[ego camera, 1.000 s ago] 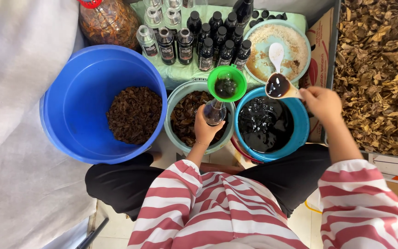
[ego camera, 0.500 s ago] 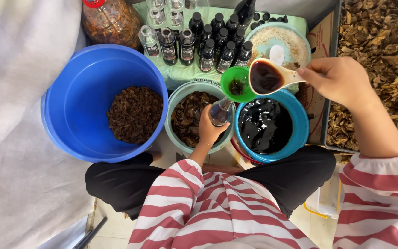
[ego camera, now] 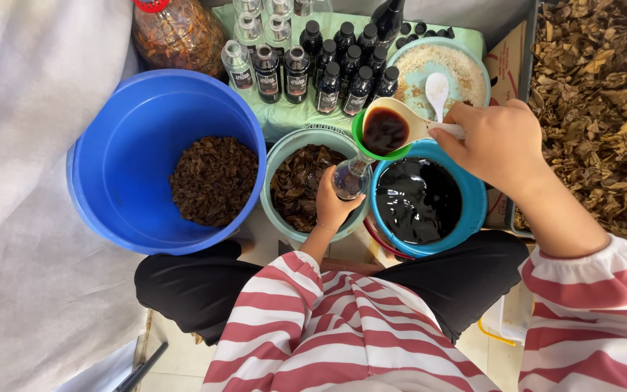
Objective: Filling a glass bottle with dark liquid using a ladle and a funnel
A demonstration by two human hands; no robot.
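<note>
- The right hand is pinching closed around the handle of a white ladle full of dark liquid, over the green funnel.
- The left hand is wrapping closed around a small glass bottle, between the teal bowl and the blue bowl.

Left: a big blue tub holding a heap of dark dried bits. Top: capped dark bottles standing in rows on a pale green cloth, clear bottles behind, a jar beside. Right: a mass of dried brown leaves.
</note>
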